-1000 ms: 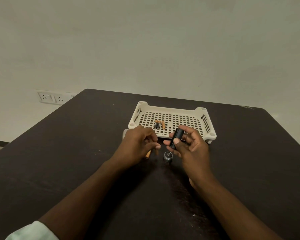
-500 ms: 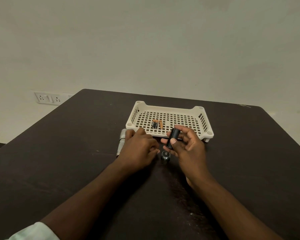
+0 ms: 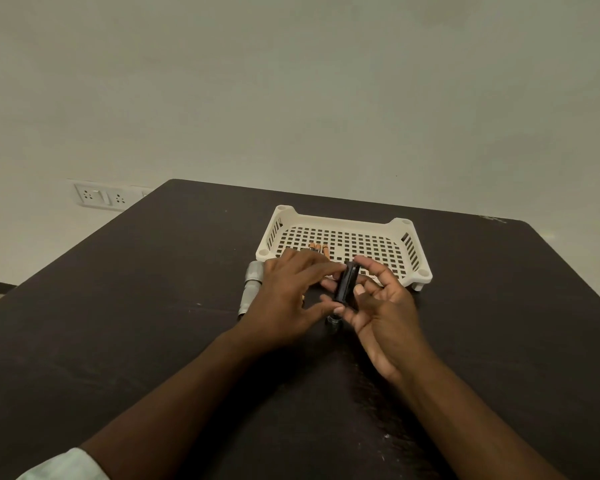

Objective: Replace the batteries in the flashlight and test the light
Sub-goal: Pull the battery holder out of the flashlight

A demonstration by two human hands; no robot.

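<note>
A black cylindrical battery holder (image 3: 346, 284) is held upright just above the table, in front of the tray. My right hand (image 3: 383, 310) grips it with the thumb on its side and the index finger at its top. My left hand (image 3: 288, 294) touches it from the left, index finger at the top and thumb near the bottom. A sliver of orange (image 3: 303, 298) shows under my left palm. The silver flashlight body (image 3: 252, 289) lies on the table left of my left hand. Its end cap (image 3: 334, 321) stands below the holder.
A white perforated tray (image 3: 343, 221) sits beyond my hands, with orange and black batteries (image 3: 317, 248) near its front left. The dark table (image 3: 136, 323) ends at a pale wall with a socket plate (image 3: 99, 195) to the left.
My left hand moved right and its fingers came onto the battery holder. The orange battery seen in it a second ago is now almost hidden. My right hand's fingers spread.
</note>
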